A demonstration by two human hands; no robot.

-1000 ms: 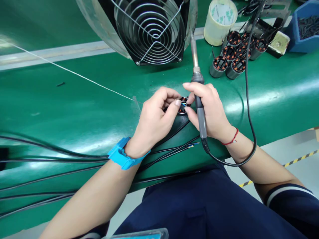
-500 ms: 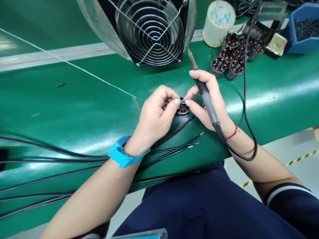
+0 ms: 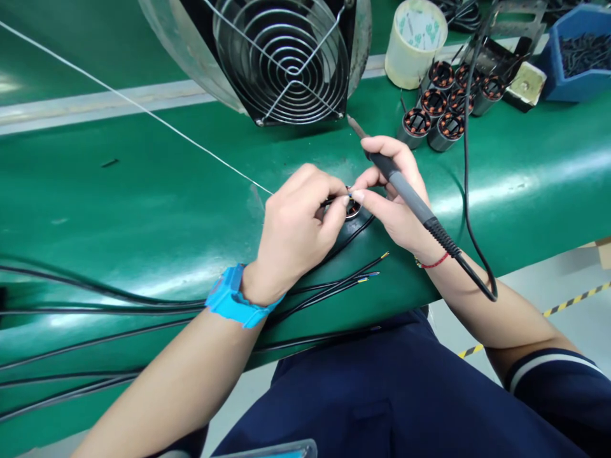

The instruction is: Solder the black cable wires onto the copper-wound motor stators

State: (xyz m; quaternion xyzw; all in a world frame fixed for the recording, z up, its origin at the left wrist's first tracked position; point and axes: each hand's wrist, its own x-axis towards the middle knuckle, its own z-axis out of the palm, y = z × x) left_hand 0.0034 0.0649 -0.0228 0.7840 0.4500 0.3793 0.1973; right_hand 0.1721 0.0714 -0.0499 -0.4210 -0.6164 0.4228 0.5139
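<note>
Fingers of my left hand (image 3: 300, 222) are closed in a pinch on a dark cable (image 3: 328, 201), right above the small round part (image 3: 354, 209) on the green counter (image 3: 534, 210). That part sits just below my fingertips, partly hidden by them, with dark sections and a shiny rim showing. Thumb and forefinger of my right hand (image 3: 405, 210) come together at the coloured wire ends (image 3: 351, 196), facing the left pinch; exactly how firmly they grip there I cannot tell. The same hand also holds the soldering iron (image 3: 413, 198), its handle slanting across my fingers and its tip pointing up and away, near the lower corner of the fan (image 3: 291, 63).

Nearer my body, several black cables (image 3: 329, 289) lie on the counter under and beside my left wrist, some with blue or yellow wires bared at their ends. Around that wrist is a blue band (image 3: 241, 299); a red bracelet (image 3: 435, 262) circles the other. A thin white strand (image 3: 157, 117) runs from the upper left down to behind my left hand.

Farther off to the right, seven cylinders (image 3: 443, 114) with copper-coloured windings stand grouped together. Behind them is a pale yellow roll (image 3: 411, 60), and to their right are a small block with a yellowish pad (image 3: 527, 83) and a blue bin (image 3: 568, 83) filled with small dark pieces.
</note>
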